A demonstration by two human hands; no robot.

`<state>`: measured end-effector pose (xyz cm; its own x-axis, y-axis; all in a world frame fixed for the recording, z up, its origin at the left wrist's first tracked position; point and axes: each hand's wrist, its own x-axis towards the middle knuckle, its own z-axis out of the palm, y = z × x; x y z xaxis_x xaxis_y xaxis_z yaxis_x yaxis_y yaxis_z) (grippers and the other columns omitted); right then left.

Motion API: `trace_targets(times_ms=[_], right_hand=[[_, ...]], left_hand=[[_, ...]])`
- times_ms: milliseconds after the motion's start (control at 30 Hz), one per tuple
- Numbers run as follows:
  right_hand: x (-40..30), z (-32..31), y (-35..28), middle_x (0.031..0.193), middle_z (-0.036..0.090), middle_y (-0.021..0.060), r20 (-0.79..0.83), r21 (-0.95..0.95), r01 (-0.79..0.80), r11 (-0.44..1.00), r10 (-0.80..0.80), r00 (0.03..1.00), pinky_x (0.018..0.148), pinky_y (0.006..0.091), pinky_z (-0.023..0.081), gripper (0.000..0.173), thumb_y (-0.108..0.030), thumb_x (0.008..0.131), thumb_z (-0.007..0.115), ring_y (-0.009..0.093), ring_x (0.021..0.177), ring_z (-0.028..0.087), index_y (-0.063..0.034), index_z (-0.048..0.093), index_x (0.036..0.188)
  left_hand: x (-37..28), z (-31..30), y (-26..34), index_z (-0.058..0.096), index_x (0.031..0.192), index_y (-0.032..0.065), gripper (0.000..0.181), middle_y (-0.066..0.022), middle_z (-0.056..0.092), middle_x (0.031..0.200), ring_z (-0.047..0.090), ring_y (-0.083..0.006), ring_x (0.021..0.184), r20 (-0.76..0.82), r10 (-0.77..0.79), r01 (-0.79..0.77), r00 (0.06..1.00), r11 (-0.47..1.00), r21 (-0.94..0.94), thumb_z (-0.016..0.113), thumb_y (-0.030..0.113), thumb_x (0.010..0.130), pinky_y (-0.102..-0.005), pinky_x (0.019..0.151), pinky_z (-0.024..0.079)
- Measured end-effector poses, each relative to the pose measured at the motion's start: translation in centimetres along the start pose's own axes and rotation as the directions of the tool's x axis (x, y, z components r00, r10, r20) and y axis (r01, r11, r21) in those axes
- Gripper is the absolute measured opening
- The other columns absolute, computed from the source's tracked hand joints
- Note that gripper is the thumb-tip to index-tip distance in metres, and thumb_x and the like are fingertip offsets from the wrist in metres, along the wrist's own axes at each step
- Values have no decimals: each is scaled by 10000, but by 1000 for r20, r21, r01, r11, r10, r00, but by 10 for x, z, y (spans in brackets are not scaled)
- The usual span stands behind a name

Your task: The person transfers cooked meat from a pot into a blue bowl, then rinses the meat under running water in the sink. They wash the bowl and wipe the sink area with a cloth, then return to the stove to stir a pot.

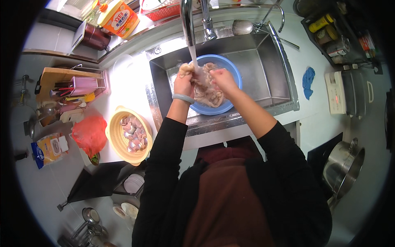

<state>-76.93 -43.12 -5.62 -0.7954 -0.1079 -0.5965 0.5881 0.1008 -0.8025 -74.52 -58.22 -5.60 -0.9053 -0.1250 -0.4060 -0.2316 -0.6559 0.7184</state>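
Observation:
A blue plastic basin [237,74] stands in the left part of a stainless steel sink [277,71]. In it lies a mass of pale raw meat that looks like intestines [209,96]. My left hand [184,83], with a grey bangle at the wrist, grips one bunch of it above the basin's left side. Water runs from the chrome faucet [187,24] onto the meat between my hands. My right hand [223,81] is over the basin's right side with its fingers curled at the meat; whether they pinch a piece is unclear.
Left of the sink, a yellow plastic colander [114,136] holds raw meat pieces beside a red plastic bag [90,133]. Behind are an orange detergent jug [118,19] and a red basket [160,12]. A blue cloth [308,83] lies right of the sink, near a white-fronted appliance [335,92].

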Motion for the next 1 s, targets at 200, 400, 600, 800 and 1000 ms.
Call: trace_targets(times_ms=[200, 400, 600, 800, 1000], right_hand=[[-13, 47, 6, 988, 590, 71, 422, 495, -487, 720, 291, 859, 759, 441, 449, 302, -358, 890, 484, 236, 822, 579, -102, 580, 1018], [56, 73, 113, 1000, 589, 133, 259, 773, -428, 468, 382, 887, 683, 428, 468, 356, -294, 906, 463, 272, 748, 607, -67, 441, 1179], [39, 14, 138, 1017, 580, 156, 169, 148, -262, 954, 237, 957, 691, 452, 465, 458, -297, 783, 634, 314, 796, 594, -110, 485, 1173], [-32, -4, 73, 1015, 582, 105, 240, -614, 557, 559, -540, 807, 870, 336, 416, 391, -190, 662, 688, 284, 1080, 458, -96, 605, 1032], [-22, -21, 24, 877, 615, 140, 97, -480, 512, 712, -537, 838, 693, 408, 461, 149, -155, 748, 526, 341, 812, 579, -84, 649, 793]], left_hand=[[-7, -15, -10, 495, 1018, 15, 154, -134, 576, 756, 576, -267, 688, -214, -157, 128, 964, 981, -145, 445, 122, 918, -421, 654, 489], [-22, -43, -39, 487, 961, -9, 148, -86, 505, 632, 516, -237, 594, -244, -204, 182, 948, 977, -108, 445, 127, 921, -392, 677, 482], [-27, -31, -19, 474, 967, -7, 154, -87, 526, 722, 537, -237, 707, -259, -252, 296, 933, 944, 147, 459, 138, 917, -381, 733, 483], [-32, -8, -11, 473, 978, -10, 169, -112, 551, 859, 561, -266, 872, -142, -350, 357, 926, 934, 30, 461, 149, 922, -412, 829, 473], [-35, 27, -6, 510, 1013, -17, 223, -116, 532, 950, 533, -277, 932, -19, -283, 282, 959, 958, -52, 522, 171, 894, -435, 880, 440]])
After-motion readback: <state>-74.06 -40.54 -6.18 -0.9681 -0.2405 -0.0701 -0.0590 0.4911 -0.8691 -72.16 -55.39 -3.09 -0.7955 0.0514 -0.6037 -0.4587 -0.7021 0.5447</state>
